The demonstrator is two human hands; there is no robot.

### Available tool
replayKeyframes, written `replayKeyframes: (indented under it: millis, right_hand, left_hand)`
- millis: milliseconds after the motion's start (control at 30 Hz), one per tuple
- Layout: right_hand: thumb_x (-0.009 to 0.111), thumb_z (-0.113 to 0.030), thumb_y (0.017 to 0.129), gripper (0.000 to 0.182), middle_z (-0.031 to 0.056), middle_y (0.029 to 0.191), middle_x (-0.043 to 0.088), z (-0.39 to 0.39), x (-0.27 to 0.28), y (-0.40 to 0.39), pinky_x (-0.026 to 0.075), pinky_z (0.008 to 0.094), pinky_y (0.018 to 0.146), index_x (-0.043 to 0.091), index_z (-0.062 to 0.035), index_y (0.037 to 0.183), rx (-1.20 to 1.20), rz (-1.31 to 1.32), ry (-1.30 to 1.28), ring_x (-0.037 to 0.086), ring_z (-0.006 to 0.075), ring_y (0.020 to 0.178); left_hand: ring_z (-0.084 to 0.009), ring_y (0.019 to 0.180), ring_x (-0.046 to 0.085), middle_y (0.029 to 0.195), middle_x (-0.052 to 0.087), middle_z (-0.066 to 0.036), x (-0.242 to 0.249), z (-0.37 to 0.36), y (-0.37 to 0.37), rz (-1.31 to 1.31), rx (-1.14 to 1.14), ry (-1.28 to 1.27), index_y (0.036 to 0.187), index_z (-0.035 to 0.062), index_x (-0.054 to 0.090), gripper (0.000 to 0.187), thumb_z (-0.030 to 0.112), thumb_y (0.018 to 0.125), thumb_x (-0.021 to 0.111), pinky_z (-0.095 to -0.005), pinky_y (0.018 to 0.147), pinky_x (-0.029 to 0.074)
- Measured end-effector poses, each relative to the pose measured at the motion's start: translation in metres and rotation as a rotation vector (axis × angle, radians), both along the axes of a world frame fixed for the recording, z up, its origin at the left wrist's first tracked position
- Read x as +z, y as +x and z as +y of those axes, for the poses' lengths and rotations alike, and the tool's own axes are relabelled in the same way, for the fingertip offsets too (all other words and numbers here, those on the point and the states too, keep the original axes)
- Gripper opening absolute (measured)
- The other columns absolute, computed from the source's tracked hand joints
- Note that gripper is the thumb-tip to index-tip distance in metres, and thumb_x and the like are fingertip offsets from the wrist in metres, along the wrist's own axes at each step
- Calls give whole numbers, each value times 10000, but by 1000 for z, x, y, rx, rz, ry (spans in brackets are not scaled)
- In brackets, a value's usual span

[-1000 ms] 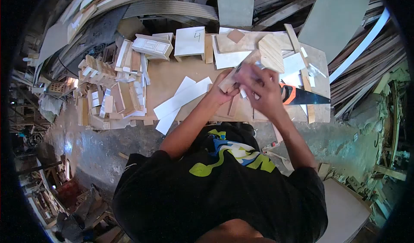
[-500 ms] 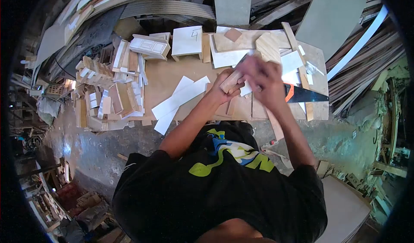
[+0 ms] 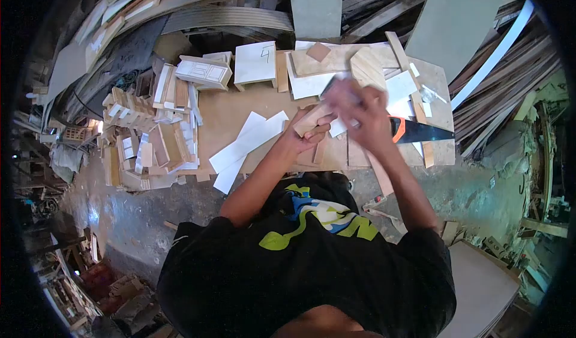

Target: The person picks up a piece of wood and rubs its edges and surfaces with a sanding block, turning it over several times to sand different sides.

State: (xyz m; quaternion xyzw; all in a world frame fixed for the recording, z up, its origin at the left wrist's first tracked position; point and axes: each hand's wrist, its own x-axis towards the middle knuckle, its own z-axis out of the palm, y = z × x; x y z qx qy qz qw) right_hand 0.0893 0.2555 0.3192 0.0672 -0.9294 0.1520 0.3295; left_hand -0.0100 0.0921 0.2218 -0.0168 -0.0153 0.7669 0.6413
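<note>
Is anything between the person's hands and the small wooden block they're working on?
Nothing visible: the left hand grips the small pale wooden block directly, and the right hand, blurred, lies over its far end.

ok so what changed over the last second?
Right hand, blurred, slid a little up and left along the wooden piece. Left hand kept its grip on that piece. Handsaw, white strips and numbered white panel stayed put.
</note>
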Motion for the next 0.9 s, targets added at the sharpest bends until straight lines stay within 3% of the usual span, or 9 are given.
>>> replayKeyframes:
  millis: [67, 200, 333, 433, 567, 667, 767, 800, 900]
  right_hand:
    - [796, -145, 721, 462, 45, 1302, 583, 11, 5, -10, 460, 374, 896, 710, -240, 1165, -180, 56, -70, 515, 288, 1009]
    - [779, -108, 763, 433, 76, 1281, 604, -18, 5, 5, 425, 388, 915, 705, -193, 1181, 69, 21, -51, 516, 294, 1036]
    - [793, -153, 739, 440, 62, 1278, 591, 14, 13, -11, 468, 378, 902, 713, -225, 1165, -205, 80, -25, 516, 286, 1014]
    - [772, -155, 765, 400, 91, 1245, 603, -18, 13, 5, 457, 396, 867, 715, -193, 1159, 52, 6, -61, 521, 293, 1007]
    - [751, -154, 789, 373, 114, 1215, 615, 16, 13, -11, 415, 410, 901, 711, -170, 1159, -156, 71, -183, 523, 304, 999]
    - [751, -151, 783, 387, 114, 1267, 608, -11, 15, 5, 368, 397, 973, 712, -163, 1168, -20, -14, -111, 540, 287, 1055]
    - [743, -140, 785, 402, 123, 1258, 608, 5, 22, -2, 356, 390, 969, 705, -173, 1184, -74, -13, -55, 552, 265, 1058]
    - [743, -141, 782, 385, 110, 1257, 603, 9, 28, -7, 367, 402, 963, 714, -188, 1164, -120, 22, -86, 538, 284, 1047]
    - [747, -146, 782, 359, 109, 1252, 603, 7, 28, 0, 381, 413, 957, 724, -177, 1138, -72, 6, -61, 531, 303, 1025]
  left_hand:
    - [-107, 389, 422, 759, 477, -66, 5, -1, 0, 45, -38, 85, 1225, -16, 457, 354, 260, 1017, 380, -206, 295, 344]
    - [-108, 386, 414, 747, 468, -73, 3, 1, -2, 57, 5, 98, 1268, -63, 417, 396, 239, 1019, 359, -208, 286, 369]
    - [-107, 384, 426, 733, 482, -77, 20, 1, -6, 116, -77, 67, 1250, -51, 446, 370, 223, 1025, 341, -209, 277, 369]
    - [-110, 387, 439, 709, 503, -67, 19, -4, -7, 214, 39, -154, 1231, -26, 503, 366, 238, 1038, 339, -205, 286, 369]
    - [-130, 404, 484, 697, 574, -64, 37, -4, -9, 604, 139, -320, 1152, 0, 600, 319, 247, 1030, 439, -236, 320, 401]
    - [-95, 497, 538, 728, 638, -49, 43, 1, 2, 787, 343, -628, 1031, -16, 672, 263, 216, 1002, 552, -250, 412, 426]
    - [-68, 485, 492, 680, 596, -15, 34, 6, 1, 1231, 529, -617, 980, 0, 670, 284, 255, 1008, 548, -230, 406, 374]
    - [-38, 568, 488, 685, 589, 39, 51, 5, 6, 1267, 554, -619, 925, -7, 688, 286, 231, 1009, 554, -212, 495, 377]
    - [-30, 676, 494, 749, 616, 15, 51, 1, 8, 1527, 640, -640, 1006, -54, 676, 288, 209, 1004, 560, -230, 585, 426]
